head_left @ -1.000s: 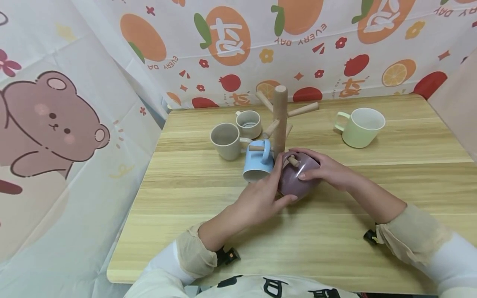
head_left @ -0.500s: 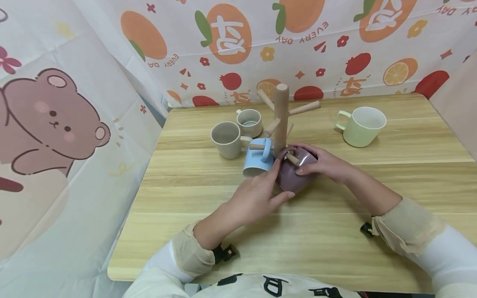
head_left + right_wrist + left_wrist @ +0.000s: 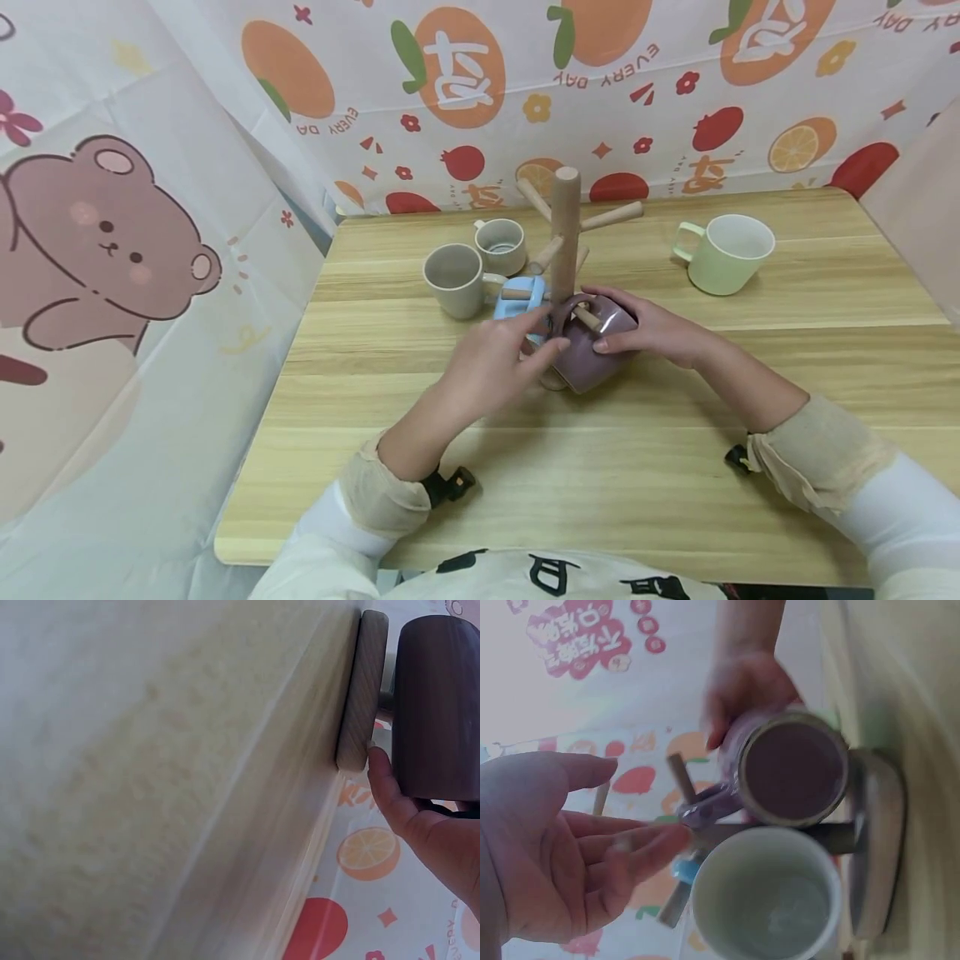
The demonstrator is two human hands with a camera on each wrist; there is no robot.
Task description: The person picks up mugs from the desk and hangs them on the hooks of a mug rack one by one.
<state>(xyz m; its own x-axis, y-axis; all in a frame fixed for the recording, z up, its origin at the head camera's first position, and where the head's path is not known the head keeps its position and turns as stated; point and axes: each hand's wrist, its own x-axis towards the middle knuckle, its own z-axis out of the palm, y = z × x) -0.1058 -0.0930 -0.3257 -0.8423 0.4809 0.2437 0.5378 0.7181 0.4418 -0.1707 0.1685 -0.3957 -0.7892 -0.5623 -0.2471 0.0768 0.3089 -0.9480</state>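
A purple mug [image 3: 596, 358] hangs tilted by its handle on a low peg of the wooden mug tree [image 3: 566, 233]. My right hand [image 3: 660, 329] holds its body, thumb on the near side. Extended fingers of my left hand [image 3: 483, 358] sit at the left of the handle; whether they touch it I cannot tell. The left wrist view shows that palm holding nothing, with the purple mug's mouth facing the camera. Partly hidden behind the left hand, a light blue mug [image 3: 517, 308] hangs on the neighbouring peg. In the right wrist view, fingers lie beside the purple mug near the wooden base [image 3: 364, 690].
A grey mug [image 3: 453, 287] and a small pale cup [image 3: 501, 246] stand left of the tree. The light green mug [image 3: 727, 262] stands at the back right of the wooden table [image 3: 337, 400]. Upper pegs stick out above both hung mugs.
The purple mug has shifted slightly back and up, its handle round the peg throughout. My left hand has let go and drawn left, now covering part of the blue mug. The right hand keeps its hold.
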